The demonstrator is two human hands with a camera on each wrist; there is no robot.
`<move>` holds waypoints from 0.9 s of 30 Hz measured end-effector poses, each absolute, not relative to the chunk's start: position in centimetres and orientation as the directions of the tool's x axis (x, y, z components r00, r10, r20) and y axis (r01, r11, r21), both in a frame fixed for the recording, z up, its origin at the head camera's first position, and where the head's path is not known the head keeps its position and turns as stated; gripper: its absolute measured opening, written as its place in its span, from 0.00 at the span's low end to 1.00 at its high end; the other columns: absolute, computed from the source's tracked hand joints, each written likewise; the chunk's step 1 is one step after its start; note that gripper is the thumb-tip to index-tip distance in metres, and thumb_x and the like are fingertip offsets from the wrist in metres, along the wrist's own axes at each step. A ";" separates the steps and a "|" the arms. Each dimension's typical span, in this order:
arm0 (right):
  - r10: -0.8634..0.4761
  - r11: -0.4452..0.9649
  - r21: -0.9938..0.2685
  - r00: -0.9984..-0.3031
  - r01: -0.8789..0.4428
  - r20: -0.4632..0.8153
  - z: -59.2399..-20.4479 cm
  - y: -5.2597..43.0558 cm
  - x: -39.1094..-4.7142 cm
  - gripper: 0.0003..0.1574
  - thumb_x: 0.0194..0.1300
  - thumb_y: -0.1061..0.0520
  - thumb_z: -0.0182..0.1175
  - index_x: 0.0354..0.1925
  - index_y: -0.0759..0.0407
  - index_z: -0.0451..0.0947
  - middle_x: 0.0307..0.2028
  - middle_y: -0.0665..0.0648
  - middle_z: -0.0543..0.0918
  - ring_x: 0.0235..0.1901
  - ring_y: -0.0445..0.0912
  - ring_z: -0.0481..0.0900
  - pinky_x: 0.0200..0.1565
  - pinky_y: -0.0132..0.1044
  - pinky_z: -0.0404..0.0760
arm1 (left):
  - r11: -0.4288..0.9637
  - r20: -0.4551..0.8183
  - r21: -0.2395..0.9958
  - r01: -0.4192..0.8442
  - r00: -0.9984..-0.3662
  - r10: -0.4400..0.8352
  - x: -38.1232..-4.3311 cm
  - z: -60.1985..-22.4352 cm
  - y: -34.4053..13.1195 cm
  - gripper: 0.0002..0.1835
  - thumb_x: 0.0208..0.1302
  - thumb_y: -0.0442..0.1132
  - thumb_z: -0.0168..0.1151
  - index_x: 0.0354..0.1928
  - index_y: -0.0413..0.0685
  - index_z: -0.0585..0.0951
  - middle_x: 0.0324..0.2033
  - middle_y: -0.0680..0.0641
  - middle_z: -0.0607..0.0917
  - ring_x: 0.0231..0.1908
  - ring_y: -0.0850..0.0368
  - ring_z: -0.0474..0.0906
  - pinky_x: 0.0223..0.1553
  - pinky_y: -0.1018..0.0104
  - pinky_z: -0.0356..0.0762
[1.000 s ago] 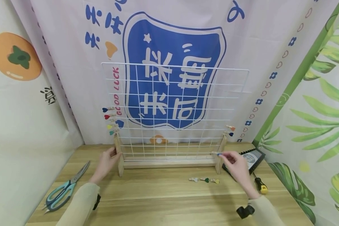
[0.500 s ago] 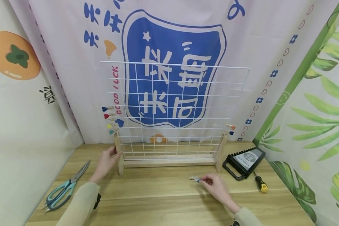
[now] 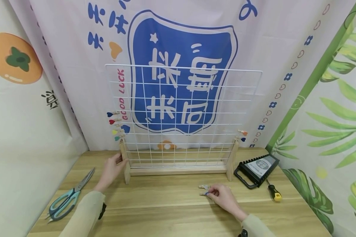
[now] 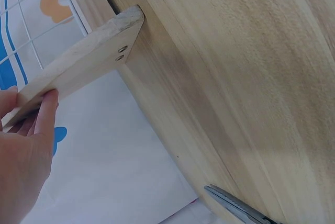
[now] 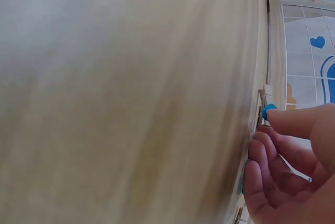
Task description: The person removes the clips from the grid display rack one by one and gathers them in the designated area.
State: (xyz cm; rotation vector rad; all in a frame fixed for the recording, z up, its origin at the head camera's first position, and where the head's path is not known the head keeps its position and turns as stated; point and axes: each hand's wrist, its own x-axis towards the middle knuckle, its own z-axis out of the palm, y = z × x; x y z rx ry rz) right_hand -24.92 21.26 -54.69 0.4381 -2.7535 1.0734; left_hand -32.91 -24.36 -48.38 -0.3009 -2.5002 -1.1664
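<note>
My left hand [image 3: 111,171] grips the left wooden upright [image 3: 125,166] of a stand that holds a white wire grid [image 3: 184,98]. In the left wrist view, thumb and fingers lie on either side of that upright [image 4: 78,56]. My right hand [image 3: 224,198] pinches a small wooden clothespin with a blue heart [image 3: 204,194], low over the table in front of the stand. Just behind it lies a clothespin with a white heart [image 3: 203,187]. The right wrist view shows the blue heart [image 5: 269,111] at the thumb tip. The hand mostly covers the other clothespins nearby.
Several heart clothespins [image 3: 114,122] hang on the grid's left edge, two more [image 3: 242,136] on its right. Scissors [image 3: 69,197] lie at left. A black rack [image 3: 256,171] and a yellow-black screwdriver [image 3: 274,193] lie at right. A printed curtain [image 3: 77,108] hangs behind.
My right hand has come from the grid's lower right corner down to the table with the blue-heart clothespin, then slightly nearer me. My left hand stays on the upright.
</note>
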 end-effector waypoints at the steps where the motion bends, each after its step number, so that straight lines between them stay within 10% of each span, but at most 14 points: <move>1: -0.217 0.703 -0.633 -0.946 -0.324 0.242 -54.7 21.3 -25.0 0.03 0.57 0.62 0.71 0.31 0.57 0.84 0.27 0.49 0.84 0.24 0.29 0.72 0.26 0.22 0.76 | 0.635 0.411 0.694 0.339 -0.911 0.037 -32.9 -48.4 -24.4 0.14 0.68 0.30 0.60 0.51 0.24 0.78 0.47 0.24 0.84 0.49 0.31 0.83 0.50 0.45 0.84; 27: -0.072 0.745 -0.607 -0.939 -0.276 0.338 -48.8 23.8 -25.8 0.07 0.58 0.64 0.69 0.37 0.64 0.85 0.30 0.57 0.87 0.27 0.36 0.79 0.30 0.23 0.80 | 0.625 0.403 0.704 0.338 -0.914 0.042 -32.8 -48.4 -24.4 0.14 0.68 0.30 0.60 0.50 0.25 0.78 0.47 0.25 0.84 0.50 0.31 0.83 0.50 0.46 0.84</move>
